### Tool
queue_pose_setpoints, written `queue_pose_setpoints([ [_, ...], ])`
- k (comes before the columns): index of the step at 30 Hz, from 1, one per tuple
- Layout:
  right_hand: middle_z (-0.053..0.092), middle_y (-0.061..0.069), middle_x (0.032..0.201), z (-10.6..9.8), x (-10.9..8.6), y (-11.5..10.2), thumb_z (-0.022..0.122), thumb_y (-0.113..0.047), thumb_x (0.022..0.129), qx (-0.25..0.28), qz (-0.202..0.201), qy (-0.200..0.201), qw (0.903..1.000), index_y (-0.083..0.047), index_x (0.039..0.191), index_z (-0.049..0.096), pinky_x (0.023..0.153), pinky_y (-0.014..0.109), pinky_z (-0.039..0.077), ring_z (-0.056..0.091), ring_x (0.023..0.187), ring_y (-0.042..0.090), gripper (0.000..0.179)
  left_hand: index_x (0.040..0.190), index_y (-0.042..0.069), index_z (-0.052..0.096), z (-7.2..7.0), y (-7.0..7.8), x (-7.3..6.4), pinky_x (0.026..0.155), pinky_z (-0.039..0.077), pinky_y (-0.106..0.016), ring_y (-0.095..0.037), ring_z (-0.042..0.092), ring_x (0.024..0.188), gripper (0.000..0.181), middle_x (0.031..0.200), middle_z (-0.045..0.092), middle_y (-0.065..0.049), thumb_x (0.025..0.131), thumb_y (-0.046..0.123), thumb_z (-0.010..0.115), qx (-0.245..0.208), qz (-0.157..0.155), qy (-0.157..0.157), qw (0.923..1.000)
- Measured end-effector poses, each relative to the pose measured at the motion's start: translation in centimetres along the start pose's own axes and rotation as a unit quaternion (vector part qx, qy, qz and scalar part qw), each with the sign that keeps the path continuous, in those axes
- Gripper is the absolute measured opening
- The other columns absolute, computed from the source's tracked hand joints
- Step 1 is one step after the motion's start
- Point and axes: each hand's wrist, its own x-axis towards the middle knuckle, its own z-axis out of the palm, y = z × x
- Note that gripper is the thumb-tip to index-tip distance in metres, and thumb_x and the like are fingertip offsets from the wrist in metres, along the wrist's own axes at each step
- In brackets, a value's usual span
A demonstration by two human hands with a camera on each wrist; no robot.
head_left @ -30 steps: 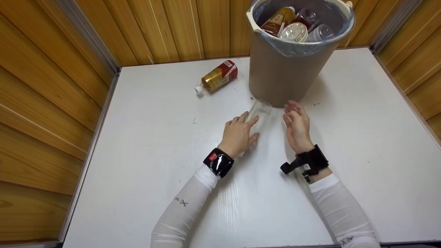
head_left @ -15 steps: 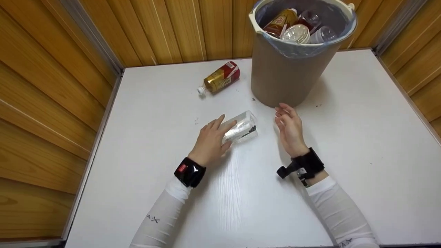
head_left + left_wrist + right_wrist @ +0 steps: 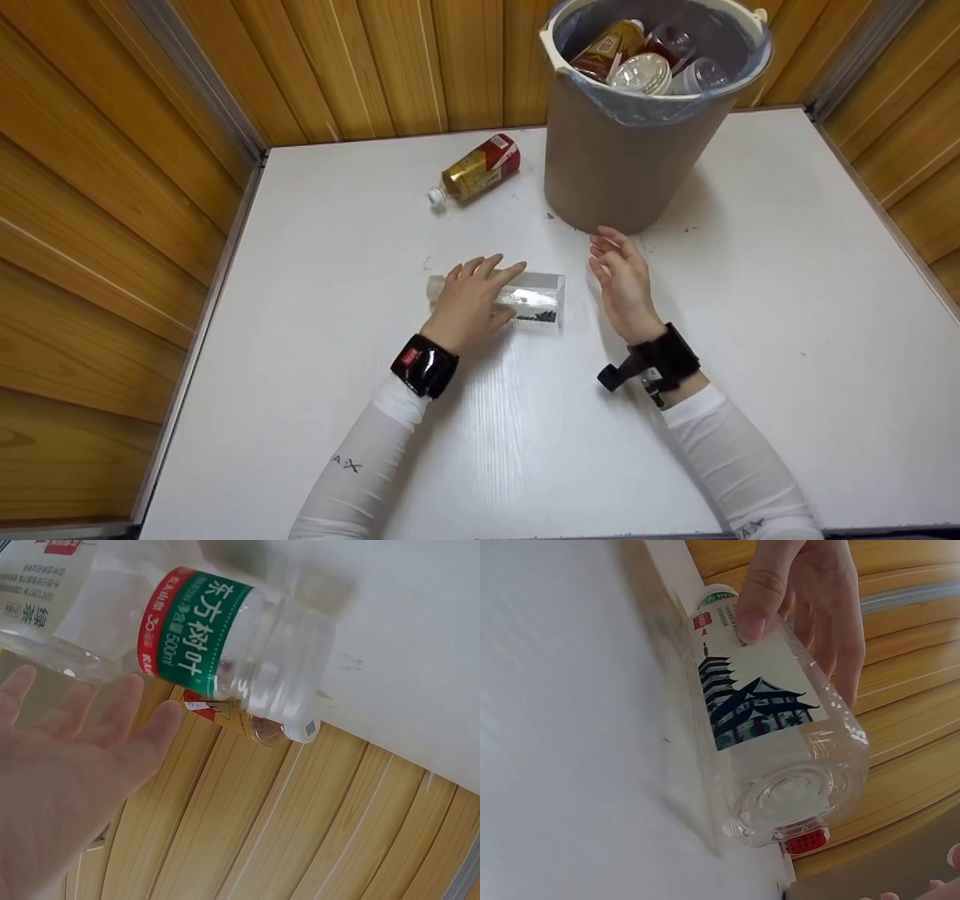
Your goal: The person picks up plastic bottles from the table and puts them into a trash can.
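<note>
A clear, square-sided drink bottle [image 3: 536, 298] lies on the white table, neck to the left and base to the right. The left wrist view shows the green and red label band [image 3: 195, 630] by its neck; the right wrist view shows a pagoda picture [image 3: 754, 701] on its side. My left hand [image 3: 469, 306] is over the bottle, fingers spread on the far side and thumb on the near side, not wrapped round it. My right hand [image 3: 626, 289] hovers right of the base, its fingers loosely bent, holding nothing. The bottle's middle is hidden under my left hand in the head view.
A brown bin [image 3: 619, 161] with a blue liner stands at the back, holding several bottles and cups. Left of it lies a red and yellow drink bottle [image 3: 478, 169] with a white cap. Wood-patterned walls [image 3: 375, 67] border the table.
The clear bottle has turned from pointing at the bin to lying sideways, and it came nearer. My left hand moved left and toward me with it; my right hand shifted slightly left.
</note>
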Motion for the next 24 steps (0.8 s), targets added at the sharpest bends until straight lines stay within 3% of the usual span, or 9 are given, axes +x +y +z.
queue_pose_setpoints([
  [6,0.049,0.006,0.124,-0.1,0.0,0.1,0.035,0.011,0.095,0.000,0.002,-0.004,1.0000,-0.010,0.127,0.049,0.122,0.038,0.031,0.047,0.120,0.016,0.041,0.154,0.029,0.042,0.5,-0.3,-0.5,0.112,0.043,-0.057,-0.039,0.053,0.134,0.072,0.151,0.051,-0.013,0.090,0.032,0.075,-0.018,0.005,0.016,0.9997],
  [13,0.052,0.004,0.120,-0.3,-0.1,0.1,0.036,0.009,0.097,-0.004,0.003,-0.011,0.9999,-0.010,0.130,0.048,0.122,0.037,0.031,0.046,0.125,0.020,0.040,0.154,0.019,0.042,0.3,-0.3,-1.0,0.089,0.057,-0.051,-0.041,0.059,0.122,0.073,0.144,0.056,-0.014,0.089,0.015,0.074,-0.027,0.002,0.024,0.9993],
  [24,0.054,0.002,0.117,-0.2,-0.2,-0.4,0.035,0.004,0.101,-0.005,0.007,-0.021,0.9997,-0.012,0.129,0.049,0.119,0.034,0.035,0.050,0.119,0.016,0.035,0.155,0.017,0.038,0.0,-0.2,-1.2,0.088,0.058,-0.046,-0.036,0.059,0.118,0.075,0.140,0.057,-0.013,0.090,0.024,0.075,-0.034,-0.019,0.009,0.9992],
])
